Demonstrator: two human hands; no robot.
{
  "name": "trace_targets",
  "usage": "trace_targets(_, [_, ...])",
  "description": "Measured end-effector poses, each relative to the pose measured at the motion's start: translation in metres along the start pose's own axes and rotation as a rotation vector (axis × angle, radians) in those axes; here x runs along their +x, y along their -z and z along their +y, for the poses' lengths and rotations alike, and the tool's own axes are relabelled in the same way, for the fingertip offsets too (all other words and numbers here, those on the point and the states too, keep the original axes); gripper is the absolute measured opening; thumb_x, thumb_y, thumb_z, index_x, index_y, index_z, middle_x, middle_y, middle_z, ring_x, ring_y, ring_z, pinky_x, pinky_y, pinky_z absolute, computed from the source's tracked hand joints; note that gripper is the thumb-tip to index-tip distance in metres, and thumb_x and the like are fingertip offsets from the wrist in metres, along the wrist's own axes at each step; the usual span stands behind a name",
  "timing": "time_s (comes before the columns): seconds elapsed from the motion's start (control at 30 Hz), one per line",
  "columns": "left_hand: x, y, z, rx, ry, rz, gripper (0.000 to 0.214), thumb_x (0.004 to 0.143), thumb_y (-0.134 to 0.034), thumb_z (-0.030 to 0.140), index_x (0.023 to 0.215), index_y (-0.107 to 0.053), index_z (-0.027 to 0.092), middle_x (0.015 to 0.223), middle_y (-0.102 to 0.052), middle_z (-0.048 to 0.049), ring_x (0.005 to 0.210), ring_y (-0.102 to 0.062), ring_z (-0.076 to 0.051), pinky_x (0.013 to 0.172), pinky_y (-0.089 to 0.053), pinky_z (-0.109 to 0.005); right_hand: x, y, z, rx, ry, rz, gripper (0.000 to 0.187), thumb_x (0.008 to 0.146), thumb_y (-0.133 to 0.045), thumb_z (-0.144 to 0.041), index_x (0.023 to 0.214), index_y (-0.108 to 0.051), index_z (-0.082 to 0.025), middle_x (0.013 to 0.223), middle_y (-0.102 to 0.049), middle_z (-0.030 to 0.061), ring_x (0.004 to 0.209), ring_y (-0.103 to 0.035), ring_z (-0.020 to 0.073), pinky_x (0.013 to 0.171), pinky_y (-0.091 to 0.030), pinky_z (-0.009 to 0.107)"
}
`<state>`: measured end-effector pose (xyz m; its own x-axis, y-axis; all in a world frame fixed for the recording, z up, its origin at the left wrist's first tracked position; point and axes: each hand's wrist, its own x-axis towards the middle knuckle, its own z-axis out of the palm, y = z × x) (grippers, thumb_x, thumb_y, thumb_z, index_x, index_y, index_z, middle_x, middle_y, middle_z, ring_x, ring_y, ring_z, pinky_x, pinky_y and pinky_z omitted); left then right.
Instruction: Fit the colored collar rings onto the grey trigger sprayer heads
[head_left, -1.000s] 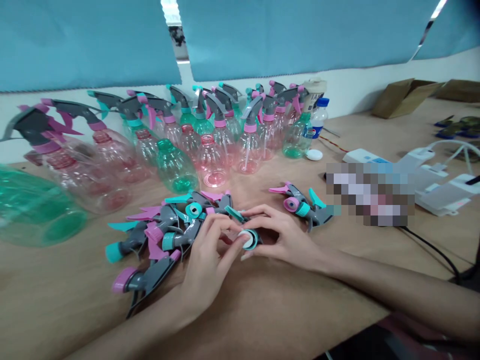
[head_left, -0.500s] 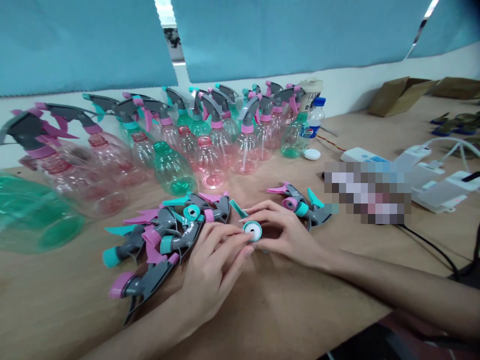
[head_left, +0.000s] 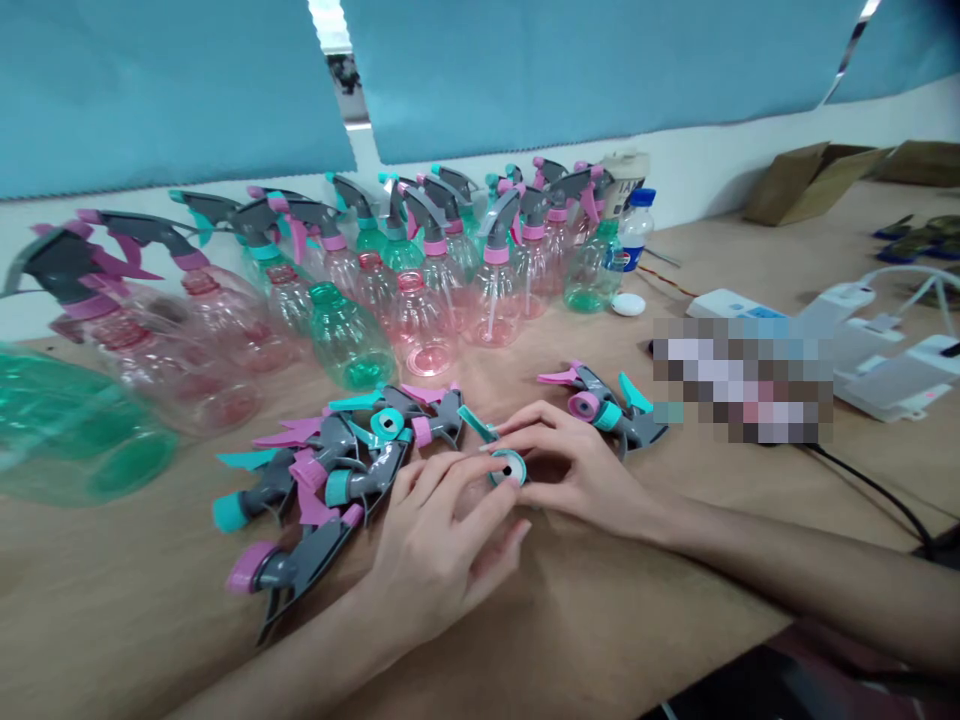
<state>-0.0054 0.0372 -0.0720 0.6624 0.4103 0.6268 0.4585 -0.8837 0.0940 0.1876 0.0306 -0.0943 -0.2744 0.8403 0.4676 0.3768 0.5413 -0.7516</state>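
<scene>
Held in my right hand (head_left: 577, 468) is a trigger spray head with a teal collar (head_left: 519, 478), its open end facing me and its teal trigger (head_left: 475, 424) pointing up and left. Inside the collar sits a white disc with a dark hole. My left hand (head_left: 439, 525) has bent fingertips on the collar's rim and disc, with the thumb below and apart from it. Most of the sprayer's body is hidden behind the hands. Left of my left hand lies a pile of grey spray heads with pink collars (head_left: 251, 567) and teal collars (head_left: 229, 511).
Several pink bottles (head_left: 427, 325) and green bottles (head_left: 349, 340) stand at the back, many with spray heads on. More spray heads (head_left: 611, 412) lie beyond my right hand. A white cap (head_left: 628, 304), a power strip (head_left: 892, 365) and an open carton (head_left: 806, 185) are at the right.
My left fingers have shifted over the collar, and the left thumb has moved down away from it. The white disc appears deeper in the collar. My right hand keeps its hold.
</scene>
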Motion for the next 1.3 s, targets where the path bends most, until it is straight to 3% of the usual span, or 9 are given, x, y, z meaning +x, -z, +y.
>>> trace_targets(0.57, [-0.0009, -0.0022, -0.0001, 0.098, -0.035, -0.039, 0.015, 0.086, -0.057, 0.03, 0.095, -0.064, 0.019, 0.097, -0.071, -0.0035, 0.092, -0.057, -0.022, 0.078, -0.036, -0.037, -0.0004, -0.0006, -0.001, 0.013, 0.005, 0.004, 0.029, 0.076, -0.071, -0.02, 0.104, -0.065, -0.022, 0.105, -0.059, 0.0057, 0.1, -0.059, 0.019, 0.082, -0.053, 0.034])
trace_targets(0.83, [0.0003, -0.0025, -0.0016, 0.277, 0.001, -0.012, 0.022, 0.087, -0.054, 0.032, 0.102, -0.063, 0.018, 0.091, -0.062, -0.0101, 0.087, -0.054, -0.025, 0.069, -0.036, -0.034, -0.0016, -0.0018, -0.0005, 0.059, -0.042, -0.01, 0.028, 0.076, -0.071, -0.024, 0.103, -0.065, -0.023, 0.105, -0.055, 0.0052, 0.094, -0.059, 0.0171, 0.071, -0.057, 0.029])
trace_targets(1.13, [-0.0008, -0.0022, -0.0046, 0.135, -0.015, 0.002, 0.014, 0.086, -0.056, 0.029, 0.088, -0.061, 0.016, 0.08, -0.053, -0.0063, 0.075, -0.047, -0.021, 0.063, -0.036, -0.031, -0.001, -0.0014, -0.0009, 0.063, -0.045, -0.011, 0.03, 0.074, -0.073, -0.021, 0.103, -0.065, -0.021, 0.102, -0.055, 0.0038, 0.092, -0.058, 0.0154, 0.072, -0.055, 0.027])
trace_targets(1.3, [-0.0017, -0.0018, -0.0051, 0.032, -0.002, -0.046, 0.015, 0.087, -0.055, 0.026, 0.098, -0.06, 0.017, 0.087, -0.054, -0.0071, 0.081, -0.048, -0.021, 0.07, -0.04, -0.033, -0.001, -0.0008, 0.0013, 0.049, -0.07, -0.005, 0.029, 0.074, -0.072, -0.018, 0.102, -0.065, -0.022, 0.097, -0.055, 0.0022, 0.085, -0.058, 0.0138, 0.071, -0.053, 0.028])
